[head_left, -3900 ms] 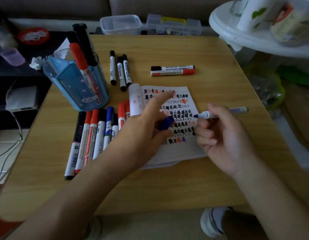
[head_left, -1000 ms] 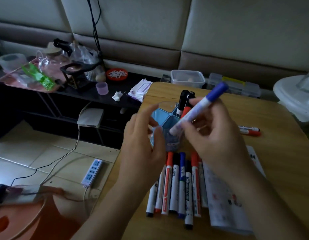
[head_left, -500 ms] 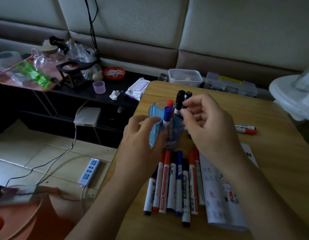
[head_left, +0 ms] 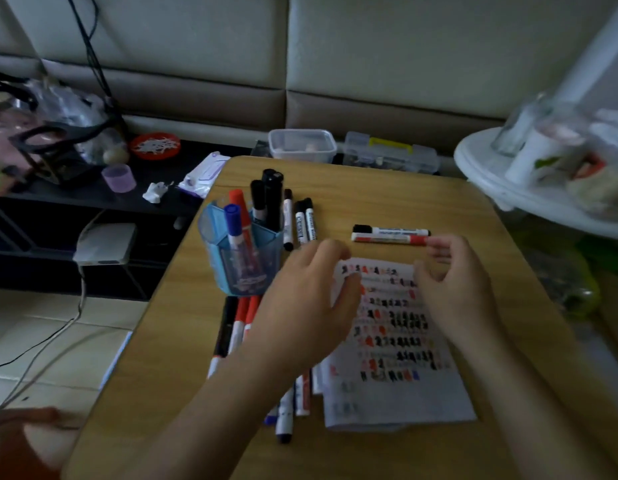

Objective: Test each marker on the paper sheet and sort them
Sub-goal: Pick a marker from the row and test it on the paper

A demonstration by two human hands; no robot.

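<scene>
Showing a wooden table (head_left: 387, 188) in dim light, viewed from above. Carrying a blue holder (head_left: 241, 271) upright near the left edge, with three black-capped markers (head_left: 302, 223) lying side by side just to its right. Bearing a pair (head_left: 390, 234), one black-capped and one red-capped, lying crosswise and touching, farther right. Supporting a sheet (head_left: 394, 341) covered in black and red marks in the middle, with a row of markers (head_left: 231, 327) lying along its left side, just in front of the holder.
</scene>
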